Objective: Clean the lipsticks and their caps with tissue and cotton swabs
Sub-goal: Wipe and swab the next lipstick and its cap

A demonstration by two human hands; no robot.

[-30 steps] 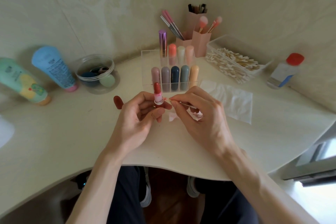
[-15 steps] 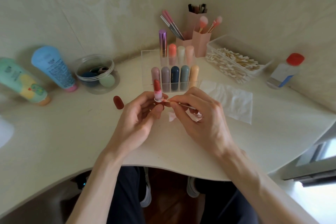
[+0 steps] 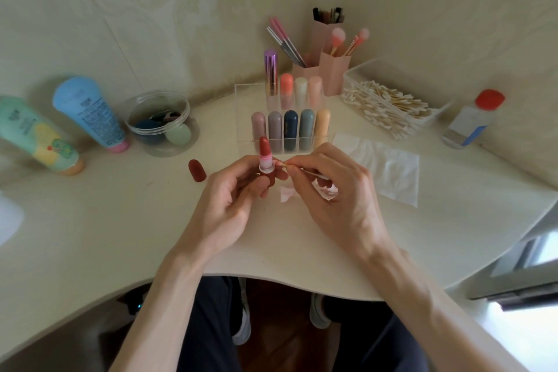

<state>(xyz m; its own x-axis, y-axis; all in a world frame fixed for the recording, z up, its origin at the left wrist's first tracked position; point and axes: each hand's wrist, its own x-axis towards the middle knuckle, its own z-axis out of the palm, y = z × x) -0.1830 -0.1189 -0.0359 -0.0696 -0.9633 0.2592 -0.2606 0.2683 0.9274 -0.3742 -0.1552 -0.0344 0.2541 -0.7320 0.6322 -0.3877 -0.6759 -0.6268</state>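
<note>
The left hand (image 3: 229, 193) gripped one uncapped red lipstick (image 3: 265, 152) upright above the table (image 3: 120, 235), fingers curled round its base. The right hand (image 3: 338, 193) pinched one cotton swab (image 3: 314, 174), its tip touching the lipstick's collar. One red cap (image 3: 197, 170) lay just left of the hands, and nine capped lipsticks (image 3: 290, 127) stood in the clear organizer (image 3: 241, 112) behind them, four in back and five in front.

1 wide-angle head view looks forward and down. It sits close above the table (image 3: 126, 220), facing the wall (image 3: 181, 9).
</note>
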